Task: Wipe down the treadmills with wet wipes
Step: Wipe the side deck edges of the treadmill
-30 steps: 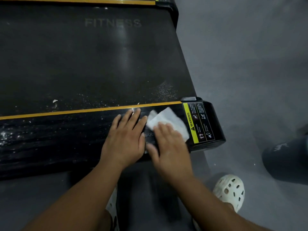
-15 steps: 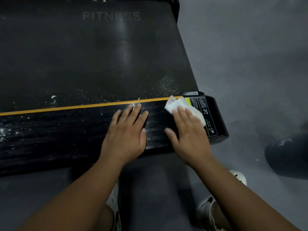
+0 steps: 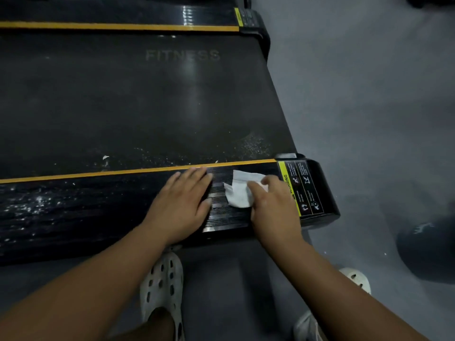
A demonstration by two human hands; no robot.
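Note:
A black treadmill (image 3: 138,99) lies across the view, its belt marked FITNESS and a yellow stripe along its near side rail (image 3: 73,207). My right hand (image 3: 273,207) presses a white wet wipe (image 3: 240,193) flat onto the ribbed rail, close to the end cap with the yellow warning label (image 3: 302,188). My left hand (image 3: 182,200) rests flat on the rail just left of the wipe, fingers straight. White specks and dust cover the rail at the left and the belt's near edge.
Grey floor (image 3: 369,94) spreads to the right of the treadmill. My feet in white perforated clogs (image 3: 162,284) stand below the rail. A dark rounded object (image 3: 428,249) sits on the floor at the right. A second yellow-striped rail (image 3: 118,20) runs along the top.
My right hand has slid the wipe back leftwards from the warning label onto the ribbed rail. The view has tilted up. My left hand has stayed in place.

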